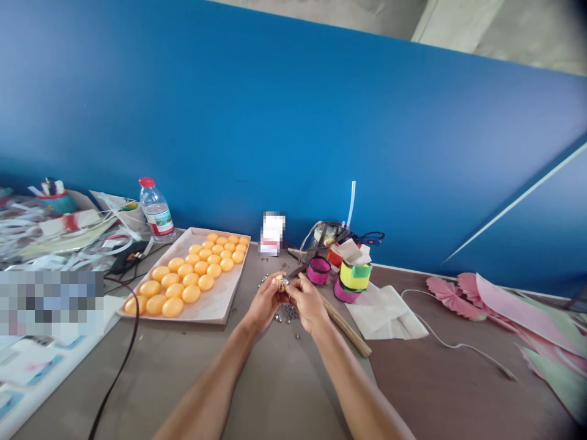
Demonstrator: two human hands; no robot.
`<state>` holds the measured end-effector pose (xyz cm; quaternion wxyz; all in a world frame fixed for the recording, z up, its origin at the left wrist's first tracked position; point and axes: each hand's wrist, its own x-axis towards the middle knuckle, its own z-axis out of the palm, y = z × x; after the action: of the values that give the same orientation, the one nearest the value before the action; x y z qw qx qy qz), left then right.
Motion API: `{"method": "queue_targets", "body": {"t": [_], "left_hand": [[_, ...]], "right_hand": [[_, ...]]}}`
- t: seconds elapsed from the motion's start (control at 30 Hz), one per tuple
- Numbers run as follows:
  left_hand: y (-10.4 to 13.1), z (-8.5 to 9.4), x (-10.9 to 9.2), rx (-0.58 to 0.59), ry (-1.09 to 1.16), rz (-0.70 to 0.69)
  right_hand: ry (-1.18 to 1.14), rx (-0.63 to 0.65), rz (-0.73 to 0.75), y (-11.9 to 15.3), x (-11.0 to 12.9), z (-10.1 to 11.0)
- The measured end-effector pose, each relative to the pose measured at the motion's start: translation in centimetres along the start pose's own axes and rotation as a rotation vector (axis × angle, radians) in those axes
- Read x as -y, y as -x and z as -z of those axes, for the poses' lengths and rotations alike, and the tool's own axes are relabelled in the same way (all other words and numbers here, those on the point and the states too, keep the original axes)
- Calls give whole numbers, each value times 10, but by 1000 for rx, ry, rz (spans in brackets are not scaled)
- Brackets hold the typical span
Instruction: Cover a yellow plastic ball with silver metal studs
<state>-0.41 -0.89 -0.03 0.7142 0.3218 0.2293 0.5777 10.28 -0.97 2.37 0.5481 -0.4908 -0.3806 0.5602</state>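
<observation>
My left hand (266,299) and my right hand (308,300) meet at the middle of the table, their fingertips pinched together. Between them is a small shiny piece (283,282) with silver, blue and yellowish spots; its exact kind is too small to make out. Under and around the fingers lie loose shiny bits (290,313), some dark blue and some silvery. To the left of my hands stands a shallow white tray (214,310) with rows of orange balls (191,294). Two wooden sticks (351,330) lie just right of my right hand.
A red-capped bottle (156,211) stands behind the tray. Right of centre are a magenta-and-black ring-shaped holder (318,270), a yellow-and-magenta container (354,278) and white paper (387,313). A dark cable (123,360) crosses the left side. Pink pieces (527,305) lie far right; a blue partition (293,122) rises behind.
</observation>
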Motion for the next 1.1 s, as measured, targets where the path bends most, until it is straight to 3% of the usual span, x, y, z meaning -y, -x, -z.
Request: {"method": "queue_targets", "body": {"t": [0.1,0.27,0.47,0.83,1.1], "left_hand": [[-1,0,0,-2,18,1],[-5,5,-6,-44,162,49],[-7,9,-11,-118,240,96],[-10,15,-6,-85,259,86],[-7,9,-10,-81,219,81]], "right_hand": [[-41,24,-15,-1,1,1],[-314,155,-88,-6,5,8],[-462,43,-160,-14,-2,14],[-477,7,-195,-13,-4,14],[-444,145,-206,-4,4,8]]}}
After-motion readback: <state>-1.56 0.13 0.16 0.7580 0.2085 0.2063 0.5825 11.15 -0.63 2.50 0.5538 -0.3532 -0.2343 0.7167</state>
